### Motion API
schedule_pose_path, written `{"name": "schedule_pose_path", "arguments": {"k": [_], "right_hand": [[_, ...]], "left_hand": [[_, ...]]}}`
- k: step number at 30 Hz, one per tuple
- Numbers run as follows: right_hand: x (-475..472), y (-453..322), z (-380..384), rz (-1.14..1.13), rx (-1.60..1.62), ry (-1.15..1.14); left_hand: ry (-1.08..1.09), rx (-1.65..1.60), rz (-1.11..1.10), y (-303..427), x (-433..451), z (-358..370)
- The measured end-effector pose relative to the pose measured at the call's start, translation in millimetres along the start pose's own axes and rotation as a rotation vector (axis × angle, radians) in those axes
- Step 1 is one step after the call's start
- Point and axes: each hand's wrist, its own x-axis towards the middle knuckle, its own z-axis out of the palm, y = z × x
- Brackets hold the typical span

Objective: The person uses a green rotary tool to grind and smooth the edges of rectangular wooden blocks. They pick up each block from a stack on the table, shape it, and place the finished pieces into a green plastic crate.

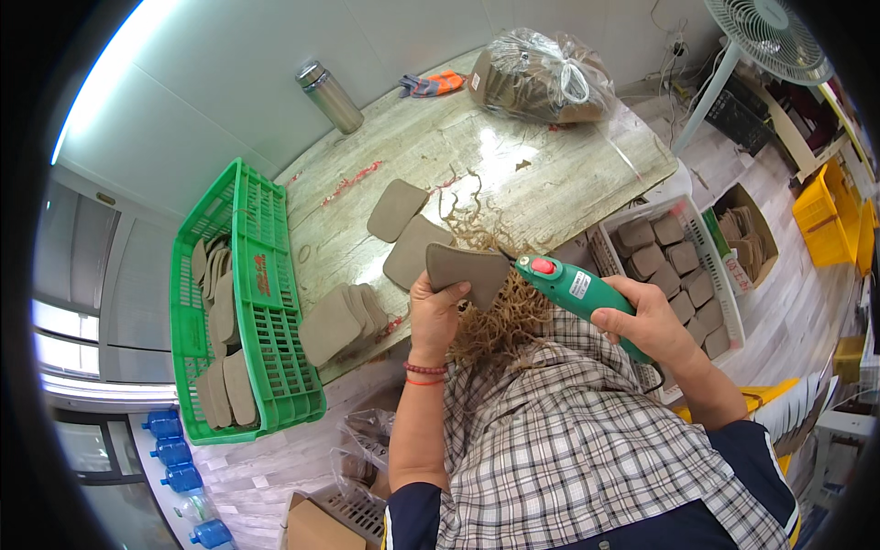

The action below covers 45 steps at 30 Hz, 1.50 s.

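My left hand [440, 313] grips a brown-grey pad [467, 271] with rounded corners, thumb on its upper face. In my right hand [639, 316] is a green handheld electric tool [577, 285] with a red switch; its dark narrow tip meets or nearly meets the pad's right edge. Curly brown trimmings [495, 323] are heaped below the pad, on the table edge and my checked apron [584, 440]. Two similar pads lie behind the held one, a larger pad [412, 251] and a smaller pad [397, 210]. A fanned stack of pads [337, 323] rests at the table's left front.
A green plastic crate [275, 302] holding pads stands at the left. On the table [412, 144] are a steel flask [330, 96], gloves [433, 84] and a tied plastic bag [543, 75]. To the right are a white crate [729, 309] of pads and a fan [770, 34].
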Motion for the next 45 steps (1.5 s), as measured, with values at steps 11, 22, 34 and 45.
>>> {"name": "schedule_pose_path", "arguments": {"k": [11, 22, 34, 45], "right_hand": [[-4, 0, -4, -0.091, -0.274, -0.032], [0, 15, 11, -0.247, -0.421, 0.088], [0, 10, 2, 0.058, -0.043, -0.073], [0, 14, -5, 0.084, -0.022, -0.143]], "left_hand": [[-0.089, 0.246, -0.215, 22, -4, -16], [-0.053, 0.254, -0.382, 3, -21, 3], [-0.091, 0.762, -0.224, 42, -16, 4], [0.096, 0.447, -0.062, 54, -23, -7]]}}
